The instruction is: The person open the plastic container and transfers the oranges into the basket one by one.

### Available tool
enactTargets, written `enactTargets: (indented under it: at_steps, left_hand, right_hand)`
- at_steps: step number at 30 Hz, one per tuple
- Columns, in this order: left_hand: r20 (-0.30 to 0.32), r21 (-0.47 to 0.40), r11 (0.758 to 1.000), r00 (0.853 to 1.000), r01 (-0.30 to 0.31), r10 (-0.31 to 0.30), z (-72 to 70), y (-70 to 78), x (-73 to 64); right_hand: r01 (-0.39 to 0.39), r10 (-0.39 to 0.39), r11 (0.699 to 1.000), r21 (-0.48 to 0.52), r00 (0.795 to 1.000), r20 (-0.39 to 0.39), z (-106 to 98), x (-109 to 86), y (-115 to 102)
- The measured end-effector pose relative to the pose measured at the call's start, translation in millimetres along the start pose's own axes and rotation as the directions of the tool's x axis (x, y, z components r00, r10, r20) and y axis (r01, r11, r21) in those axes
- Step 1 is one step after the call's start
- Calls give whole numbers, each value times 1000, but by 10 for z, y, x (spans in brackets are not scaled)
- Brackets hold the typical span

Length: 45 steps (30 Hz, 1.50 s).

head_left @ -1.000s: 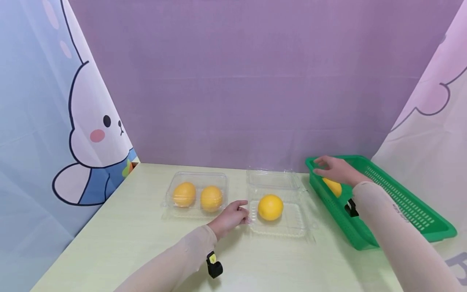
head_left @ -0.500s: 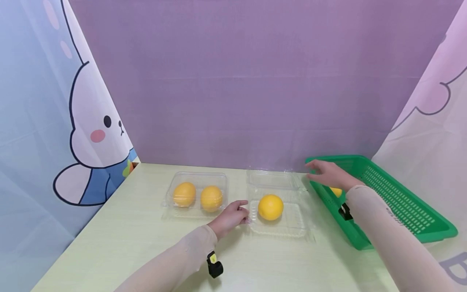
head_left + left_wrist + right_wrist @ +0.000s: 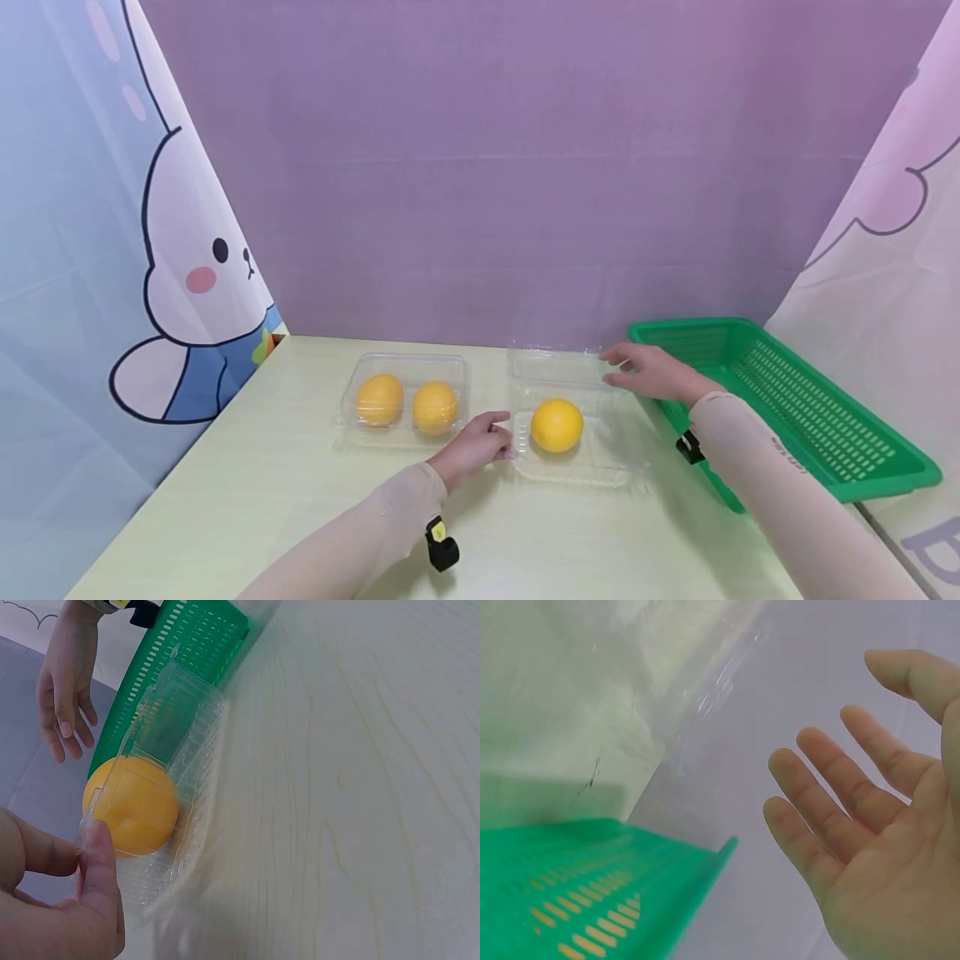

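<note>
Thumb and fingers of my left hand pinch the left edge of an open clear plastic clamshell box; the left wrist view shows the pinch close up. A single orange sits in the left part of its base. The box's lid lies folded back behind it. My right hand is in the air by the lid's right side, near the green basket. In the right wrist view the right palm is bare and its fingers are spread.
A closed clear clamshell box with two oranges stands on the left. The green slotted basket stands at the right, its left part hidden behind my right arm. Behind the table hangs a purple cloth.
My right hand has moved left from over the basket to beside the open box's lid. The orange seen in the basket earlier is now hidden by the arm. My left hand stays put.
</note>
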<state>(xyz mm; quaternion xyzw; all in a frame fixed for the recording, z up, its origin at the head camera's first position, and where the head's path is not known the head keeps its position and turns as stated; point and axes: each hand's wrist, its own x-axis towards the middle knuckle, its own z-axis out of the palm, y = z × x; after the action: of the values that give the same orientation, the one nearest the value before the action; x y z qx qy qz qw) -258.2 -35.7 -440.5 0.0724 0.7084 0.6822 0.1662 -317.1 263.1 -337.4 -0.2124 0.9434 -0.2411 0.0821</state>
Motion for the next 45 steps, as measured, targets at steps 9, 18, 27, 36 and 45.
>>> enactTargets:
  at_steps: [9,18,27,36,45]
  left_hand:
    - [3,-9,1000,1000,-3,3,5,5,-8]
    - [6,0,1000,1000,6,-6,2,10,-8]
    - [4,-3,1000,1000,4,-4,0,3,-5]
    - [-3,-4,1000,1000,6,-7,2,15,-18]
    - [-3,-7,1000,1000,6,-6,5,23,-19]
  right_hand:
    - [100,-100,994,-54,995,-9,220,64,-114]
    - [145,-144,988,-59,989,9,364,75,-197]
    - [108,-106,993,-45,994,34,505,66,-269]
    - [28,-26,997,-74,999,24,642,74,-302]
    - [-16,18,993,-114,1000,16,792,74,-333]
